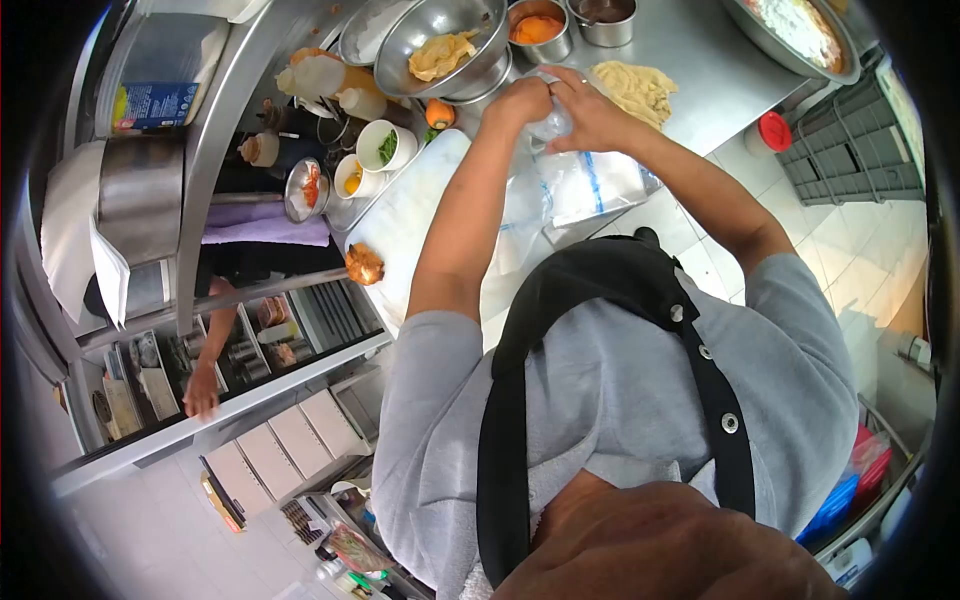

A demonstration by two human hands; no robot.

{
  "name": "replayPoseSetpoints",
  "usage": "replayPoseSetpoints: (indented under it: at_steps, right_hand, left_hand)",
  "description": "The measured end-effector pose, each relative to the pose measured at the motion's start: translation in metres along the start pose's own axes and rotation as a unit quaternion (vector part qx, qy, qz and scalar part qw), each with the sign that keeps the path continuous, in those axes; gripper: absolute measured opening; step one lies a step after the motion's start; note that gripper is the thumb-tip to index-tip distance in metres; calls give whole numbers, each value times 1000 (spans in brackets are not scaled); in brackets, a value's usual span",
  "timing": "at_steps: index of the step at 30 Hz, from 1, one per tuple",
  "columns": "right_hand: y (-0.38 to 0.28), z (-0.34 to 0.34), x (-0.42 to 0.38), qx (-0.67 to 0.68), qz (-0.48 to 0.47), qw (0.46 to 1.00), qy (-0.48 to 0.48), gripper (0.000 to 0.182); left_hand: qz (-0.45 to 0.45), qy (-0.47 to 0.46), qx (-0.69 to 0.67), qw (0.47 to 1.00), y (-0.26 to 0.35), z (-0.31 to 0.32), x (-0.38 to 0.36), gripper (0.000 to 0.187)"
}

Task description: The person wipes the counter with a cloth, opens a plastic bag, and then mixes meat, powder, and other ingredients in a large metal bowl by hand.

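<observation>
At the steel surface's edge, both hands gather clear plastic among bowls and tubs

Just beyond the hands, on the bare steel surface [700, 75], a wide steel bowl [442, 50] holding yellowish, crumpled pieces stands to the left, with a small steel pot of orange contents [537, 28] and a small steel pot with darker contents [604, 20] next to it. A pale yellow, dough-like mass [635, 92] lies right beside the right hand. Left of the left hand are an orange, carrot-like vegetable [439, 113], a white tub of green pieces [388, 146], a white tub with something yellow [357, 178] and a small steel bowl of red-orange pieces [304, 190]. A white board [405, 200] runs beneath the left forearm, a golden-brown round item [364, 264] at its near edge. Toward the body, white packaging with blue stripes [598, 185] lies between the forearms. Another person's arm [212, 350] reaches in, well apart, at far left.

Both arms stretch forward, elbows spread, the forearms converging. The left hand [522, 103] is curled, closed on the clear plastic [552, 122]; the right hand [595, 112] arches over its other side, fingers bent toward the left hand, thumb lower, partly open around it. Much of the plastic is hidden between them.
</observation>
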State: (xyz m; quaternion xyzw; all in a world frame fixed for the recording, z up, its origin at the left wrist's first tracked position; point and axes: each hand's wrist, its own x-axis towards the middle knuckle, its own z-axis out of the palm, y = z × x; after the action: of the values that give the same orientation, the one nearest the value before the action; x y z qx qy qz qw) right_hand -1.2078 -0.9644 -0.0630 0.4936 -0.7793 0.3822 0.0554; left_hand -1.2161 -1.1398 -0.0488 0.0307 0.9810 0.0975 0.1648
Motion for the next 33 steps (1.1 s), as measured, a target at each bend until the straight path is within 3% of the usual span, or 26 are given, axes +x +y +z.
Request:
replayPoseSetpoints:
  at_steps: [2,5,6,9,10,13,17,18,21,22,25,27,30,31,33]
  right_hand:
    - [5,3,7,-20,28,999,-30,91]
    - [-5,-16,25,10,124,978,-168,97]
    - [0,-8,29,-17,113,979,-169,98]
    - [7,0,53,-59,179,914,-359,112]
    - [9,1,58,-66,185,907,-373,112]
    - [7,8,62,-73,198,916,-341,112]
    - [-3,-5,66,-142,145,945,-257,115]
    - [-5,-12,64,-133,131,953,-238,107]
    - [-7,-31,53,-98,118,980,-129,92]
    - [-1,-30,43,-99,69,992,-21,83]
    - [-33,-51,8,74,235,969,9,62]
    - [-53,-55,-20,86,361,917,-148,72]
    - [-59,-22,-62,191,461,811,-305,81]
    - [-63,-14,-68,249,477,770,-343,82]
    - [-71,3,-74,296,491,762,-300,71]
  left_hand:
    - [-21,-57,-77,995,-2,-3,5,31]
    - [-69,-22,-170,983,-5,-4,2,33]
    - [-57,15,-165,985,4,-7,-7,34]
    - [53,358,-208,908,35,1,-60,35]
    - [87,405,-190,890,36,0,-72,33]
    - [-36,368,-434,822,39,-6,-121,29]
    - [-105,358,-378,847,12,30,-158,42]
    - [-99,362,-346,860,6,38,-163,55]
    - [-71,422,-269,863,-4,51,-160,65]
    - [-64,421,-271,863,-5,53,-158,66]
    - [-25,427,-255,867,-8,51,-146,70]
    - [23,438,-213,873,-23,56,-125,73]
    - [-29,439,-218,871,-35,51,-102,73]
    - [-35,420,-207,883,-36,46,-103,72]
    - [-46,377,-178,908,-28,24,-115,70]
